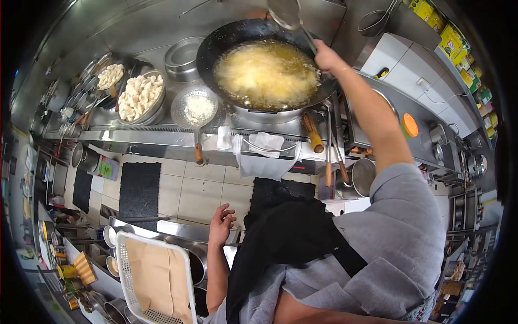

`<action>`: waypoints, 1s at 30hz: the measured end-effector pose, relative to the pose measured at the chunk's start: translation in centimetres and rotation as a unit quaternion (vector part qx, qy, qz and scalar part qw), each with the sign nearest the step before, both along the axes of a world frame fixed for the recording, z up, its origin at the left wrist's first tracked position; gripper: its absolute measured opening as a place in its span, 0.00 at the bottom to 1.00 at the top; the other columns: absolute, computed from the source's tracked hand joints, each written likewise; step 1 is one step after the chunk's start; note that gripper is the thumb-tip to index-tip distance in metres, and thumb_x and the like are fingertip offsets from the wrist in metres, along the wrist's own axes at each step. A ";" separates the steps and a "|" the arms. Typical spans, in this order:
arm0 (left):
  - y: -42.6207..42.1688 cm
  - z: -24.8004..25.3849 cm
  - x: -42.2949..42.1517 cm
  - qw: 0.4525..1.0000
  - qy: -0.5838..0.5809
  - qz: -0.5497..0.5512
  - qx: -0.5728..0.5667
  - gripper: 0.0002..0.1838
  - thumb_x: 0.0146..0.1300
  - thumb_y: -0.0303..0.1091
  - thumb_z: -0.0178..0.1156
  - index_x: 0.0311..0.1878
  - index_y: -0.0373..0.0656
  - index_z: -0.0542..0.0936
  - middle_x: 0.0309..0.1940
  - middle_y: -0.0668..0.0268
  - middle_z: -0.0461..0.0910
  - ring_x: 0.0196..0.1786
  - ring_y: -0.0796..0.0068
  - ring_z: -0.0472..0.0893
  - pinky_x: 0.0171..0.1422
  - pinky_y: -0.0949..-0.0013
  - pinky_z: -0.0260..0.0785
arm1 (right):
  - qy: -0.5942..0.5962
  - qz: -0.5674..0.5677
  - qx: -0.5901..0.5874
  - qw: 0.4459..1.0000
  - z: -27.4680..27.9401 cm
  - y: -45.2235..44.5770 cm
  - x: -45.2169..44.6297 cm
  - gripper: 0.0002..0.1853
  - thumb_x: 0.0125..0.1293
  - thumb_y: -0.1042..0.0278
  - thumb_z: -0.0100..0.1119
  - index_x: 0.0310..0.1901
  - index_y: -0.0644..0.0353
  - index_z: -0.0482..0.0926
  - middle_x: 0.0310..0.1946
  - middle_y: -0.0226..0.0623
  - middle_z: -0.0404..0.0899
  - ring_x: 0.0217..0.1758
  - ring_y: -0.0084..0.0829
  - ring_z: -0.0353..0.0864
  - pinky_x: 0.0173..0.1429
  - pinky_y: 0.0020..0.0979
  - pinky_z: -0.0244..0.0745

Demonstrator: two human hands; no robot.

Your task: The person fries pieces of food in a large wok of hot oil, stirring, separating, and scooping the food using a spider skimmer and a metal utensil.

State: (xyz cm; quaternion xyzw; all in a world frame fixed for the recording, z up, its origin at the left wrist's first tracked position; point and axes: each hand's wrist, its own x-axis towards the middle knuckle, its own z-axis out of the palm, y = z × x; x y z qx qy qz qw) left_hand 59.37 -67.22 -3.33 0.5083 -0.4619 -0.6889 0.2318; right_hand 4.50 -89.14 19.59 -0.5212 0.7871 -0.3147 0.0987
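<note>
My right hand point(327, 57) is closed around the handle of a round-headed skimmer point(284, 13), held raised over the far right rim of a big black wok point(208, 59). Inside the wok, pale pieces of food point(264, 73) bubble in yellow oil, blurred by the foam. Down by my waist hangs my left hand point(222, 222), its fingers loosely bent and apart, with nothing in it. Left of the wok lies a perforated strainer point(181, 116) with white crumbs in it. Beside that, a metal bowl point(156, 116) is heaped with whitish chunks point(140, 97).
A white basket point(121, 254) lined with brown paper stands at my left. Wooden-handled tools point(328, 173) and a bamboo brush point(313, 135) lean at the stove's front. A white cloth point(264, 162) hangs from the counter edge. An orange lid point(410, 125) lies at the right.
</note>
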 end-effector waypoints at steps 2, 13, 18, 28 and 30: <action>-0.4 -1.4 -0.3 0.999 -0.032 -0.015 0.006 0.21 0.72 0.29 0.51 0.67 0.47 0.69 0.54 0.61 0.80 0.47 0.71 0.81 0.47 0.69 0.72 | 0.077 -0.060 0.143 0.985 2.9 2.3 -3.7 0.33 0.60 0.82 0.39 0.70 0.54 0.59 0.30 0.57 0.78 0.19 0.46 0.78 0.17 0.43 0.68; 5.2 -20.1 1.4 0.954 -0.285 -0.094 0.005 0.22 0.59 0.31 0.60 0.58 0.40 0.77 0.40 0.53 0.86 0.38 0.63 0.86 0.40 0.63 0.78 | -0.169 -0.039 0.443 0.879 3.2 8.2 -15.8 0.32 0.75 0.69 0.44 0.77 0.40 0.48 0.21 0.32 0.70 0.16 0.23 0.66 0.18 0.28 0.64; 7.0 -19.1 -0.7 0.946 -0.316 -0.072 -0.031 0.22 0.57 0.31 0.62 0.57 0.38 0.78 0.39 0.50 0.86 0.39 0.59 0.86 0.45 0.62 0.78 | -0.367 0.018 0.483 0.794 -1.7 4.9 -17.7 0.28 0.78 0.65 0.42 0.76 0.37 0.50 0.19 0.22 0.61 0.16 0.16 0.55 0.20 0.23 0.58; 3.7 -11.8 -5.4 0.980 -0.166 0.066 0.092 0.23 0.61 0.29 0.58 0.61 0.36 0.74 0.41 0.57 0.85 0.35 0.75 0.83 0.32 0.74 0.71 | -0.586 0.106 0.309 0.741 -12.6 -3.7 -6.5 0.11 0.77 0.70 0.44 0.56 0.47 0.63 0.20 0.21 0.59 0.16 0.16 0.54 0.20 0.24 0.53; 3.1 -11.0 -5.7 0.977 -0.189 0.063 0.070 0.23 0.62 0.28 0.57 0.61 0.37 0.74 0.42 0.57 0.85 0.35 0.74 0.83 0.34 0.73 0.73 | -0.619 0.121 0.284 0.723 -13.6 -5.1 -3.6 0.06 0.76 0.71 0.44 0.50 0.49 0.63 0.20 0.22 0.59 0.16 0.16 0.55 0.20 0.24 0.53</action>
